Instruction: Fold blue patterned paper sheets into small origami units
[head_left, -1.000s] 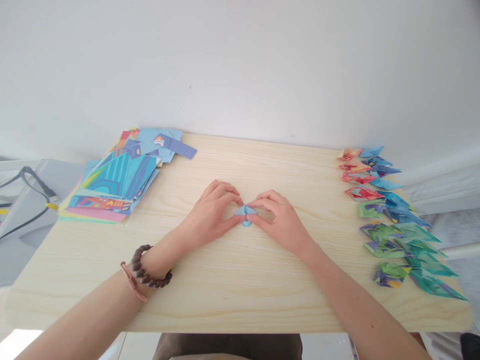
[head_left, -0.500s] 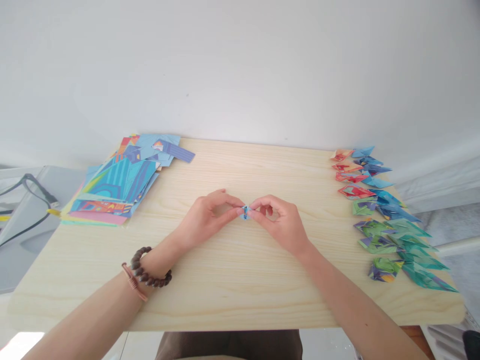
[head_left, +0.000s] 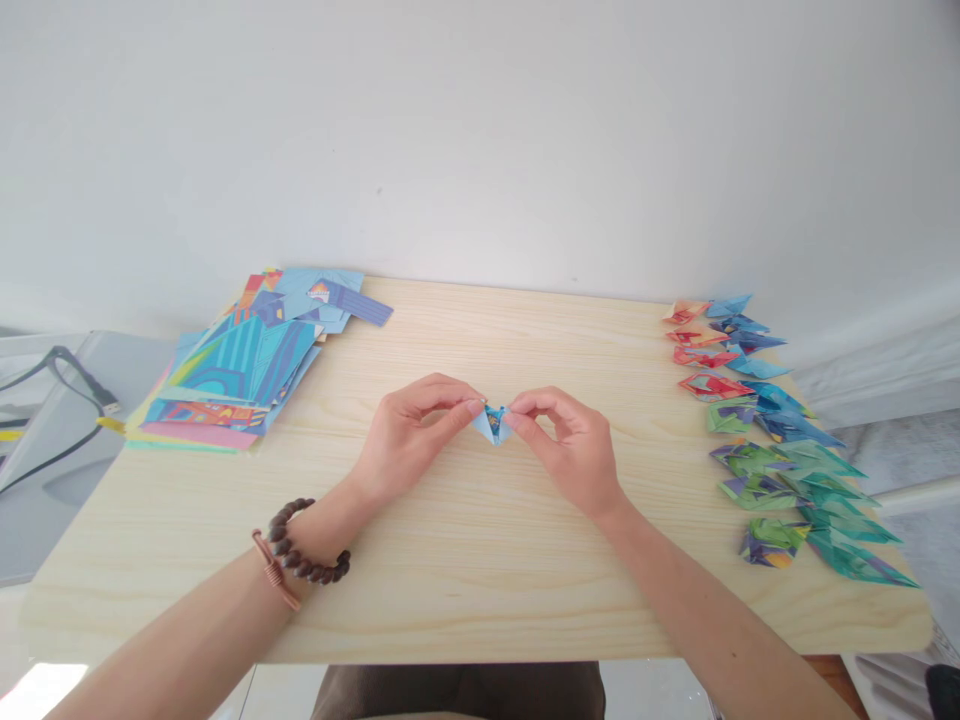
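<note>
A small folded blue paper piece (head_left: 493, 424) hangs just above the middle of the wooden table (head_left: 480, 560), its point downward and its top spread apart. My left hand (head_left: 409, 430) pinches its left tip between thumb and forefinger. My right hand (head_left: 574, 445) pinches its right tip the same way. The other fingers of both hands are curled in. A dark bead bracelet and a thin copper band sit on my left wrist.
A fanned stack of patterned blue and pink paper sheets (head_left: 240, 365) lies at the table's back left. Several finished folded paper pieces (head_left: 765, 440) in red, blue and green line the right edge. Cables (head_left: 60, 385) lie on a grey surface beyond the left side.
Both hands lifted the folded piece off the table, where it had been pressed flat. The two tips have since been pulled apart, so the piece has opened wider.
</note>
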